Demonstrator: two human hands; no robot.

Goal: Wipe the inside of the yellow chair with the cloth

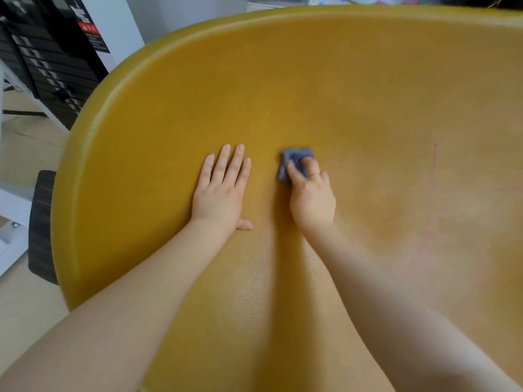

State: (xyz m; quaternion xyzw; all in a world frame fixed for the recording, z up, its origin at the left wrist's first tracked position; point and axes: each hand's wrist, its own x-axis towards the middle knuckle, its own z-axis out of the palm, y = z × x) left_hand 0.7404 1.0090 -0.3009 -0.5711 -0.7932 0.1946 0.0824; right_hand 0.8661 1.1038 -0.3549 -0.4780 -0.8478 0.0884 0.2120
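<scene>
The yellow chair (325,89) fills most of the head view as a wide curved shell. My left hand (222,190) lies flat on its inner surface, fingers straight and spread, left of centre. My right hand (311,193) sits just to the right and grips a small folded grey-blue cloth (295,159), pressing it against the shell. A ring shows on one finger of that hand. Most of the cloth is under the fingers. A thin pink streak (430,199) runs down the shell to the right of my right hand.
The chair's rounded rim (93,131) curves along the left and top. Beyond it on the left stand a black ribbed stack (48,66), a white box (104,24) and a dark ribbed object (42,224) on a pale floor.
</scene>
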